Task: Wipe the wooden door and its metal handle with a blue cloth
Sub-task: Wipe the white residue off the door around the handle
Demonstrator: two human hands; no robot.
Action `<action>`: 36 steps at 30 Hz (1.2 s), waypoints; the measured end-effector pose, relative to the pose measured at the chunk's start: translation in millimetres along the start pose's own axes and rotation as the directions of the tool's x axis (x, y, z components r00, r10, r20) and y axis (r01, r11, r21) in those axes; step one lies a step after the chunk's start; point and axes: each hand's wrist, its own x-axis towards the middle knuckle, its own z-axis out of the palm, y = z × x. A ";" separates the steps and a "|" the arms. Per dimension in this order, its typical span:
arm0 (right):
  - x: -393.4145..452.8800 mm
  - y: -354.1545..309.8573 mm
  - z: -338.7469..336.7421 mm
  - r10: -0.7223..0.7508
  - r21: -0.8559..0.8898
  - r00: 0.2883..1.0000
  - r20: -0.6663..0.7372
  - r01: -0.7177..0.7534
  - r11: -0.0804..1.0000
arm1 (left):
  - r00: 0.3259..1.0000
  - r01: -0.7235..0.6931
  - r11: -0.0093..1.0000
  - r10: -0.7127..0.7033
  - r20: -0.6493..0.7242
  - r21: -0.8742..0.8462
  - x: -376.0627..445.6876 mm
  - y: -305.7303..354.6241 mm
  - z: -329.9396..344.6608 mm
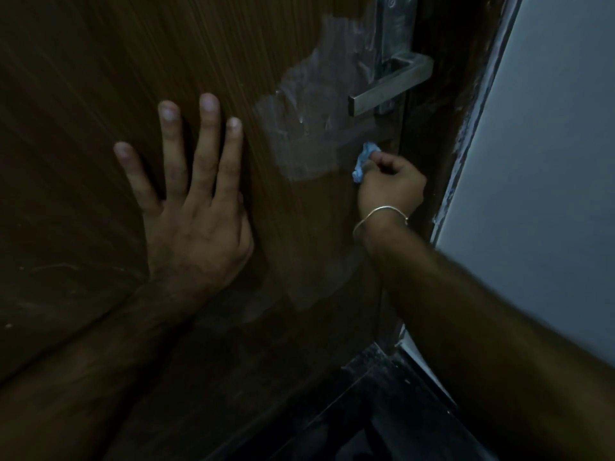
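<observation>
left hand (pixel 186 207) splayed flat mid-frame, door (pixel 83 94) braced, nothing held | right hand (pixel 391 181) pinched on bunched blue cloth (pixel 364 161), pressed just below handle (pixel 389 86) upper right | wet streaks (pixel 306 128) beside handle

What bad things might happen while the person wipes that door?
The blue cloth is bunched small in the right hand, so knuckles may rub the wooden door or bump the metal handle just above. The left hand lies flat on the door and may leave fresh prints. The shiny streaks look wet and could dry patchy.
</observation>
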 end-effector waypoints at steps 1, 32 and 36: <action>-8.3 3.4 3.5 -0.016 -0.014 1.000 0.021 0.016 1.000 | 0.999 0.014 0.998 -0.016 0.042 0.063 -3.1 -2.2 3.2; -76.0 -53.5 22.0 -0.534 0.020 0.776 0.335 0.561 0.828 | 0.993 -0.065 0.988 0.050 0.104 0.139 -8.8 -17.7 4.2; -72.9 -61.8 26.8 -0.509 0.015 0.814 0.279 0.526 0.850 | 0.989 -0.056 0.990 0.037 0.142 0.132 -8.6 -16.8 -3.9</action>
